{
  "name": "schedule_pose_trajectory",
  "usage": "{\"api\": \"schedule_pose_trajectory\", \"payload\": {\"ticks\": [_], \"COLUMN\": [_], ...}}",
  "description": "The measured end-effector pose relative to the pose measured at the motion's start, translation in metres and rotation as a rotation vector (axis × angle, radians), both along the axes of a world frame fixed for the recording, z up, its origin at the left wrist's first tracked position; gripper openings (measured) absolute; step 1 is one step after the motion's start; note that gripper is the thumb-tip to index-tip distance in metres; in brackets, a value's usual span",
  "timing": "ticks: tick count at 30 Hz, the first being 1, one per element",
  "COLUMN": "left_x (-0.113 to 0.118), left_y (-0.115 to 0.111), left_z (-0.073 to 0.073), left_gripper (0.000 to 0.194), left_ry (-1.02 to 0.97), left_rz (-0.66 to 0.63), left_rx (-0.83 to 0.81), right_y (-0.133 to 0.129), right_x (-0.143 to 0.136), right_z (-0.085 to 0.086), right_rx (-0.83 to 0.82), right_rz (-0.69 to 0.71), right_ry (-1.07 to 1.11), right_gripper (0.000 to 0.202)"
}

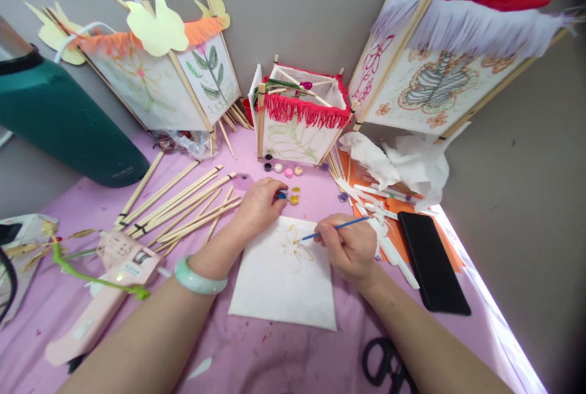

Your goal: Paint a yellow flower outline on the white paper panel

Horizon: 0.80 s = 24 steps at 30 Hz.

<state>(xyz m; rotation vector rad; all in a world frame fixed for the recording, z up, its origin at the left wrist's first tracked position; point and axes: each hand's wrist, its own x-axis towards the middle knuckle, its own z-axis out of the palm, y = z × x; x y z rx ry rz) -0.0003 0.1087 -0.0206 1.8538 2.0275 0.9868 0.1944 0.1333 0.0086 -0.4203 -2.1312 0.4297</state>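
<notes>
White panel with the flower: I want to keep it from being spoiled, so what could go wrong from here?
The left hand is at the small paint pots just beyond the white panel; a nudge might tip one onto it. The right hand, holding the blue paintbrush, is close beside the flower and could smear any wet paint.

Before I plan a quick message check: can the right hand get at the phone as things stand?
Probably yes: the phone lies uncovered near the right hand, with only white strips between, though that hand holds the paintbrush.
</notes>
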Motion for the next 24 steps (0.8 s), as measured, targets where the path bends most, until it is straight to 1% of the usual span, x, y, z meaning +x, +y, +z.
{"api": "schedule_pose_trajectory", "payload": {"ticks": [4,8,11,14,18,21,24], "left_x": [0.0003,0.0004,0.0006,0.0006,0.0005,0.0008,0.0012], "left_y": [-0.0005,-0.0007,-0.001,-0.001,-0.0006,-0.0008,-0.0014], "left_z": [0.0015,0.0024,0.002,0.0012,0.0014,0.0023,0.003], "left_gripper": [0.021,0.021,0.021,0.021,0.022,0.021,0.022], "left_ry": [0.005,0.003,-0.001,-0.006,0.002,0.016,0.015], "left_rz": [-0.001,0.002,0.001,0.0,0.002,0.003,0.003], "left_rx": [-0.001,-0.003,0.002,0.004,0.001,-0.001,0.001], "right_y": [0.0004,-0.0013,-0.0029,-0.0028,-0.001,-0.0009,-0.0023], "right_x": [0.0005,0.0005,0.0009,0.0016,0.0016,0.0004,-0.0007], "right_z": [-0.0009,0.0006,0.0018,0.0017,0.0005,0.0004,0.0014], "right_rx": [-0.004,-0.012,-0.057,-0.092,-0.078,-0.052,-0.068], "right_rz": [-0.023,0.006,0.019,-0.003,-0.043,-0.024,0.013], "right_ry": [0.013,0.009,0.014,0.038,0.055,0.033,0.017], "right_gripper": [0.026,0.026,0.027,0.028,0.029,0.029,0.03]}}
